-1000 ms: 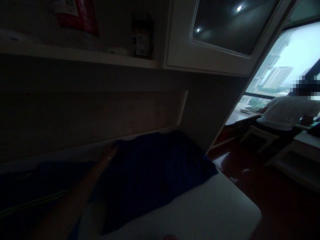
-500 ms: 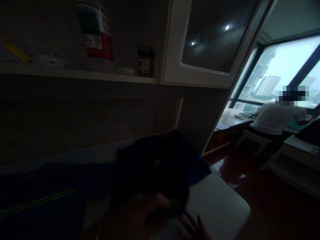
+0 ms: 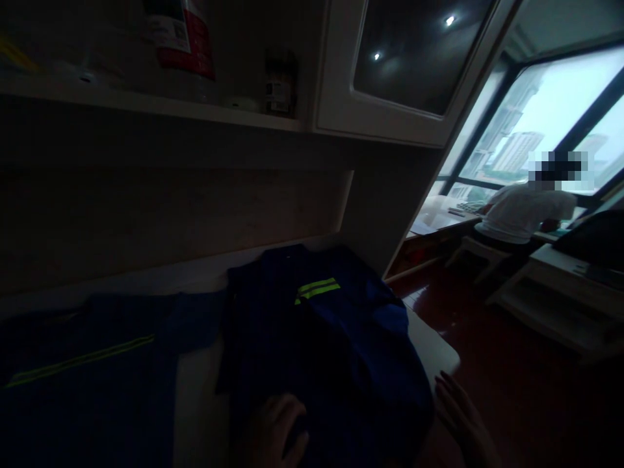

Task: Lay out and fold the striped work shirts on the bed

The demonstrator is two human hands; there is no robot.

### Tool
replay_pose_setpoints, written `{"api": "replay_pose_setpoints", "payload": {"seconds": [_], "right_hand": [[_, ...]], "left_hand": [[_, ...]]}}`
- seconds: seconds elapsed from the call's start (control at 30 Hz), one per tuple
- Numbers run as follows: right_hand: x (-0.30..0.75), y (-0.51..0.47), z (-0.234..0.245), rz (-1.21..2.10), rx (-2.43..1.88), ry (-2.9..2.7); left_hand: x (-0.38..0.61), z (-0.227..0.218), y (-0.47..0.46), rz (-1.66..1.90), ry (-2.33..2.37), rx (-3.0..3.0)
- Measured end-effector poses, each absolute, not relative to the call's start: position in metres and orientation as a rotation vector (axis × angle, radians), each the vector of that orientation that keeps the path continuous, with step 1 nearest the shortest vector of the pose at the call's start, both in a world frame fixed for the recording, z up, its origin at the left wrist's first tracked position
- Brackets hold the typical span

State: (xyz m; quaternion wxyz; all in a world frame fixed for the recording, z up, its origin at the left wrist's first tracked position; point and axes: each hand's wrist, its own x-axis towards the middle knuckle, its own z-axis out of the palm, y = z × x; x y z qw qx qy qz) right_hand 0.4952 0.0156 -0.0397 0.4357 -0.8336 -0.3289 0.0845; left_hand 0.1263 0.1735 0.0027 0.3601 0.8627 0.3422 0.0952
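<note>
A dark blue work shirt (image 3: 336, 351) with a short pair of yellow-green stripes lies spread and wrinkled on the white tabletop (image 3: 436, 348). My left hand (image 3: 283, 426) is at its lower left part, fingers curled, with dark cloth between thumb and fingers. Beyond the shirt's right edge, my right hand (image 3: 461, 413) is open, fingers stretched out and nothing in them. To the left lies a second dark blue shirt (image 3: 112, 383), flatter, with a long yellow-green stripe across it. Dim light hides the folds near my left hand.
Above the table runs a shelf (image 3: 195, 112) with a red-labelled plastic container (image 3: 188, 39) and a small dark jar (image 3: 280, 84). A cabinet door (image 3: 336, 117) adjoins it. At right, a person in a white top (image 3: 526, 214) sits by the window, near a low white table (image 3: 550, 266).
The right-hand shirt, bunched and dark before, is now spread wider to the right, its stripes showing. My right hand has moved right, away from my left. The view has tilted down slightly.
</note>
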Motion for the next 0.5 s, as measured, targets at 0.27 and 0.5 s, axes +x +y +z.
{"api": "replay_pose_setpoints", "payload": {"seconds": [0.27, 0.5], "right_hand": [[0.392, 0.119, 0.017, -0.03, -2.024, -1.604], [0.407, 0.147, 0.022, 0.234, -2.073, -1.639]], "left_hand": [[0.101, -0.06, 0.16, 0.395, 1.296, 2.629], [0.074, -0.049, 0.157, 0.255, 1.709, 2.615]]}}
